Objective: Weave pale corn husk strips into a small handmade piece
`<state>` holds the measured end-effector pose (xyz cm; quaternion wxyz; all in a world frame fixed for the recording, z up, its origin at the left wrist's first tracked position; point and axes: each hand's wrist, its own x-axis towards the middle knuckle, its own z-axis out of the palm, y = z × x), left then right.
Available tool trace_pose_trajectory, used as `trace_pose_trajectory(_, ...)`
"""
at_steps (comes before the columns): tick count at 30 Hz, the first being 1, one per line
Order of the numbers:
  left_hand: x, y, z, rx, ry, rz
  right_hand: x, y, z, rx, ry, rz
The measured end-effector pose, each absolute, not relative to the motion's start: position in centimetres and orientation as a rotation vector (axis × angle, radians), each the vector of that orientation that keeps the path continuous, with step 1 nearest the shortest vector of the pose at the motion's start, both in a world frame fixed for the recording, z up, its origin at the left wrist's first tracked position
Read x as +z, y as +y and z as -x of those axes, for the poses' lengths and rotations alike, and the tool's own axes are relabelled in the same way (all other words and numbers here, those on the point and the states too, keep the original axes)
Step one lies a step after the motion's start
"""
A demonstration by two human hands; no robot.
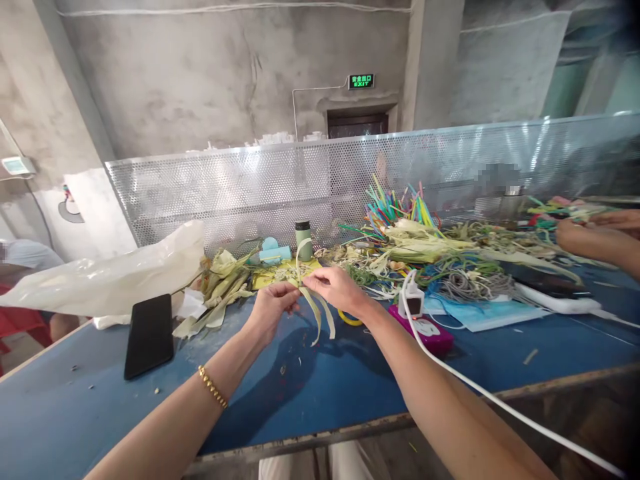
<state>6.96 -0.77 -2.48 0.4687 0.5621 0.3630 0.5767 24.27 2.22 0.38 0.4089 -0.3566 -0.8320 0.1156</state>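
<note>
My left hand (273,308) and my right hand (335,288) meet above the blue table (320,393), fingertips pinched close together. Between them are pale green strips of corn husk (316,312); one end curls upward and two tails hang below the fingers. Both hands are closed on these strips, though the exact point of grip is partly hidden by the fingers. Just behind stands a green bottle with a black lid (303,241). To the left lies a heap of dried corn husks (227,283).
A black phone (149,337) and a plastic bag (120,277) lie left. Right are a purple power block (430,333) with a white cable, a blue face mask (495,313), coiled cords (467,285) and colourful sticks (395,210). Another person's hands (595,235) work at far right. A perforated metal screen (240,193) stands behind.
</note>
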Motion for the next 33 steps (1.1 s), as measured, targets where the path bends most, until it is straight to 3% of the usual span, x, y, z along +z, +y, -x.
trace_pose_trajectory(11,-5.1,-4.2,-6.5,1.459,0.966,-1.247,-1.7,1.9,-22.4,0.931,-2.208,0.754)
trace_pose_trajectory(18,-5.8,-3.4,-6.0,1.479,0.938,-1.227,-2.1,2.2,-22.5,0.976,-2.211,0.884)
trace_pose_trajectory(33,-4.2,-3.8,-5.5,1.394,0.683,-0.949,0.3,2.0,-25.0,1.241,-2.171,0.646)
